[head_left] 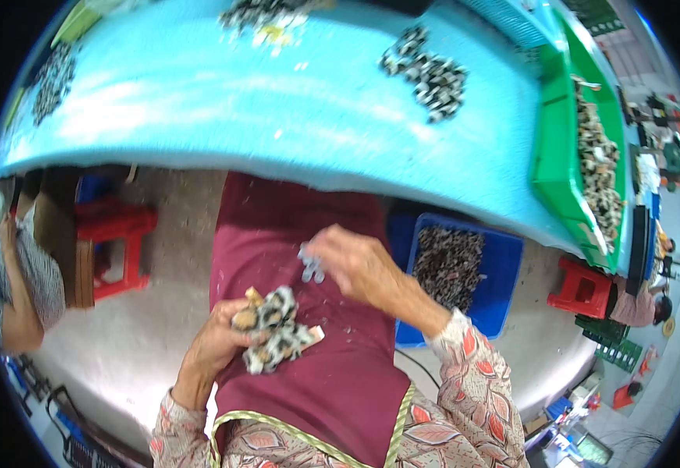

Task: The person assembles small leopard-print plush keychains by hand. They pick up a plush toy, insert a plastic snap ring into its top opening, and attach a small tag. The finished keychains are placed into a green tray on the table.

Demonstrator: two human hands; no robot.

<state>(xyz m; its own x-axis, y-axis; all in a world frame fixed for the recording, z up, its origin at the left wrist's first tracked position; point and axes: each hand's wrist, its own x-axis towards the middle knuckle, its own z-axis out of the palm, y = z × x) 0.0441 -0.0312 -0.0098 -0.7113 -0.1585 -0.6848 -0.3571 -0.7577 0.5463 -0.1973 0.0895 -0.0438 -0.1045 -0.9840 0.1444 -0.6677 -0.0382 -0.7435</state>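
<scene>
Low over my maroon apron, my left hand is closed round a fuzzy leopard-print plush piece, white with black and tan spots. A small pale tab sticks out from the plush's right side. Above and to the right of it, my right hand has its fingers bent together, pointing left. At those fingertips is a small, pale, see-through piece that looks like plastic. Its exact kind is too blurred to tell. The two hands are apart, and the right one does not touch the plush.
A blue-covered table spans the front, bearing spotted piles and a green crate of plush pieces. Below stands a blue bin of dark scraps. Red stools flank me; another person's arm is at far left.
</scene>
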